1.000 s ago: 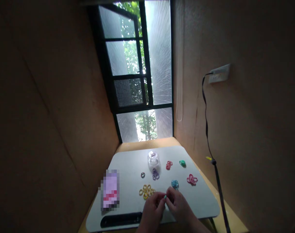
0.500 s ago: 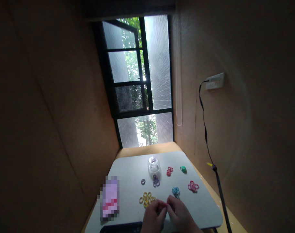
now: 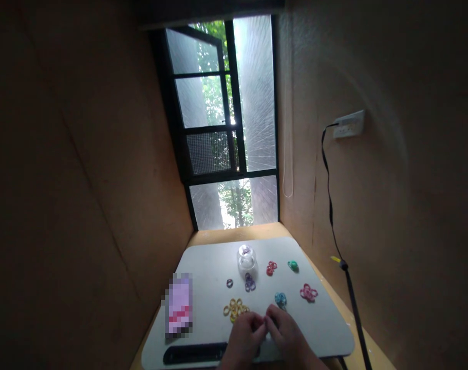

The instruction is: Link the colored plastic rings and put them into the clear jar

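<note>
Meeting at the fingertips, the left hand (image 3: 244, 336) and right hand (image 3: 286, 333) are holding their fingers curled; whether they are pinching anything, I cannot tell. Yellow rings (image 3: 237, 309) are lying just beyond the left hand, blue rings (image 3: 280, 299) just beyond the right. Farther out, purple rings (image 3: 249, 283), red rings (image 3: 271, 267), pink rings (image 3: 308, 292) and green rings (image 3: 293, 265) are resting on the table (image 3: 203, 267). Behind the purple ones, a clear jar (image 3: 246, 261) is standing.
</note>
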`<state>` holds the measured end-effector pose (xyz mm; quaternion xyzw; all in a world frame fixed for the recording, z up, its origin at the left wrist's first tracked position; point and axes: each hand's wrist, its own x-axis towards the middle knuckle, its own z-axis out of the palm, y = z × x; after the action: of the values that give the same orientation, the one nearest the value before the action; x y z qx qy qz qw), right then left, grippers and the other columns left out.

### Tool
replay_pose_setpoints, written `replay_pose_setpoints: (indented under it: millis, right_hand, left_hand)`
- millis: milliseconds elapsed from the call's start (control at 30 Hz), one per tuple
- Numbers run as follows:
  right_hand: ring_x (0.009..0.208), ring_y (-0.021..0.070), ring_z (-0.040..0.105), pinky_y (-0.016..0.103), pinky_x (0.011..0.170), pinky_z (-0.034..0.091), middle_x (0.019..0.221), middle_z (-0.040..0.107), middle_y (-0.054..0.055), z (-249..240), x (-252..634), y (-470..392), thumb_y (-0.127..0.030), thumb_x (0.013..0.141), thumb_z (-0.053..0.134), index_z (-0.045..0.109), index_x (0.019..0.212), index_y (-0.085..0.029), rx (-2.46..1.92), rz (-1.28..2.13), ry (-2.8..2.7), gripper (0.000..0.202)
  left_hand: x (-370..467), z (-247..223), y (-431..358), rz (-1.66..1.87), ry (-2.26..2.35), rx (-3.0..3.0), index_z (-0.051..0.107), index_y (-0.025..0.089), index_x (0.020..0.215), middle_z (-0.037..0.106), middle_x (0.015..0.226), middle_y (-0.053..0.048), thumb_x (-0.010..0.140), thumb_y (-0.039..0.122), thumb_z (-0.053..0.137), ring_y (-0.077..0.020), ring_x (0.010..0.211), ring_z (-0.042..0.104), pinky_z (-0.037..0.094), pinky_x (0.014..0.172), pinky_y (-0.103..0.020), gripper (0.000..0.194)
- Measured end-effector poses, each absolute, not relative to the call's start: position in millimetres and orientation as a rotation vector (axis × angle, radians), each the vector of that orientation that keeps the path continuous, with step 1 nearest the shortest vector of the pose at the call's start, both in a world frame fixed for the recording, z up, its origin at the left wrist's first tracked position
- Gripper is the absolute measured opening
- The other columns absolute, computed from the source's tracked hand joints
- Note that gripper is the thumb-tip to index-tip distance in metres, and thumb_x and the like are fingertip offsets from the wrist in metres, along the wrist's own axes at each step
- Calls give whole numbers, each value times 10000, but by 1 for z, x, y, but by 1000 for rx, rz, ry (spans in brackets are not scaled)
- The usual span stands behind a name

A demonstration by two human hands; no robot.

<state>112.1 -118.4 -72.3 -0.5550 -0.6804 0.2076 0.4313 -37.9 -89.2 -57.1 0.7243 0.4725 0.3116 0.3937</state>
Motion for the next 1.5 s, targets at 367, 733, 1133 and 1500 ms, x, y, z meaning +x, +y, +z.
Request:
replay_pose_setpoints:
  millis: [367,733,1133,1500]
  right_hand:
    - [600,141,473,267,585,347,614,495,-21,-67,115,-119,-349,899,405,433,661,-216,-1405,513,-1765,274]
    - [591,147,478,269,582,374,603,478,-20,-67,118,-117,-392,906,406,426,657,-225,-1372,526,-1708,301]
    - [583,155,478,273,569,370,594,480,-16,-66,116,-119,-398,900,408,427,663,-229,-1405,510,-1738,292]
    - [589,152,484,275,581,373,600,483,-22,-67,117,-116,-401,906,407,426,665,-229,-1398,488,-1732,297]
  left_hand:
    - [-45,-45,-100,667,1154,1891,664,130,759,652,643,-20,805,391,564,-109,576,545,380,558,-213,283]
    - [-46,-44,-99,638,1101,1829,661,133,821,678,709,-26,820,347,535,-103,579,546,398,553,-212,249]
    - [-45,-49,-100,750,1137,1922,643,151,806,662,710,-16,823,375,555,-110,620,533,384,592,-228,241]
    - [-46,-47,-101,785,1152,1930,632,162,785,646,688,-7,803,323,571,-116,625,529,380,597,-233,173]
